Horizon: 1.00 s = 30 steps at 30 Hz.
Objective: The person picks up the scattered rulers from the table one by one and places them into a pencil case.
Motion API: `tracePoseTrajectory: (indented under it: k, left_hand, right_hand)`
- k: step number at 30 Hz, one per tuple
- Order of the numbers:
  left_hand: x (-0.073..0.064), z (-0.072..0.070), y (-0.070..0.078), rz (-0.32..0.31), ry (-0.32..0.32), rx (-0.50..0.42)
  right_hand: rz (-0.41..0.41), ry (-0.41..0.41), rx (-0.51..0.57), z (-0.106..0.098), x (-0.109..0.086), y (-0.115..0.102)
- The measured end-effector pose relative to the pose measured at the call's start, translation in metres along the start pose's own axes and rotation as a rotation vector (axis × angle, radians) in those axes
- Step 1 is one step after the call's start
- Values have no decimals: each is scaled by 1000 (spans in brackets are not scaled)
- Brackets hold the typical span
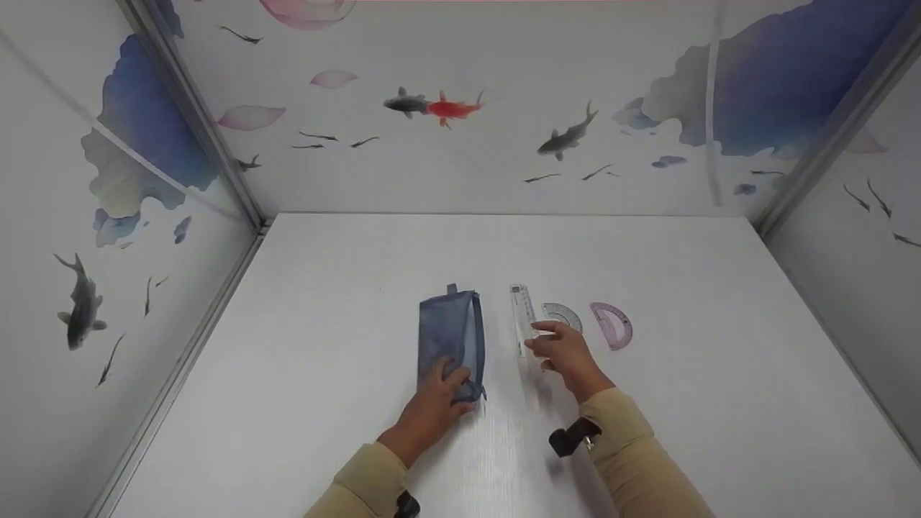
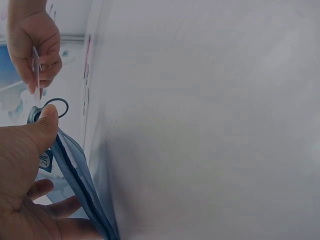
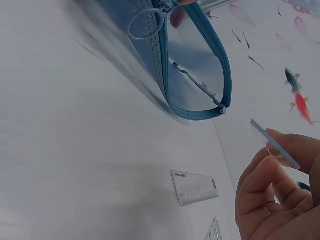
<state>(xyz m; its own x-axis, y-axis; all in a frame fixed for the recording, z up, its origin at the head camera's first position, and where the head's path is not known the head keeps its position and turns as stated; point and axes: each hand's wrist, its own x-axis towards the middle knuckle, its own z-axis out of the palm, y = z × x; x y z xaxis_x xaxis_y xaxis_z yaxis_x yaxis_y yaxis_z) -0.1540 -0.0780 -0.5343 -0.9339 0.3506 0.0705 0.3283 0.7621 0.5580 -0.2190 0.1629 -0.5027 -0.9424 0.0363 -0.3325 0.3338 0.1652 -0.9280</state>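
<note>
A blue zip pencil case [image 1: 440, 324] lies lengthwise in the middle of the white table, its zipped mouth gaping on the right side. My left hand [image 1: 432, 406] grips its near end, thumb by the ring-shaped zip pull [image 2: 64, 107]. To the right, my right hand [image 1: 572, 360] is raised above the table and pinches a thin clear flat piece [image 3: 280, 147] between thumb and fingers. That piece is seen edge-on, so its kind is unclear. A clear ruler [image 3: 197, 188] lies flat beyond this hand, and a clear protractor [image 1: 570, 314] is partly hidden behind it.
Farther right lies a pink protractor [image 1: 627, 327]. White panels with painted fish and blue shapes enclose the table [image 1: 324, 288] at the back and both sides. A dark wrist device [image 1: 573, 437] sits at the right sleeve.
</note>
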Motion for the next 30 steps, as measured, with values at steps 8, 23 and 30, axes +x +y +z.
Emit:
tracePoseTrajectory:
  k: [8, 23, 30]
  left_hand:
    - [-1, -1, -1, 11, -5, -7]
    - [0, -1, 0, -3, -16, -3]
    - [-1, -1, -1, 29, 4, -6]
  right_hand:
    - [-6, 1, 3, 10, -1, -1]
    - [3, 12, -23, 23, 0, -2]
    - [7, 0, -20, 28, 1, -4]
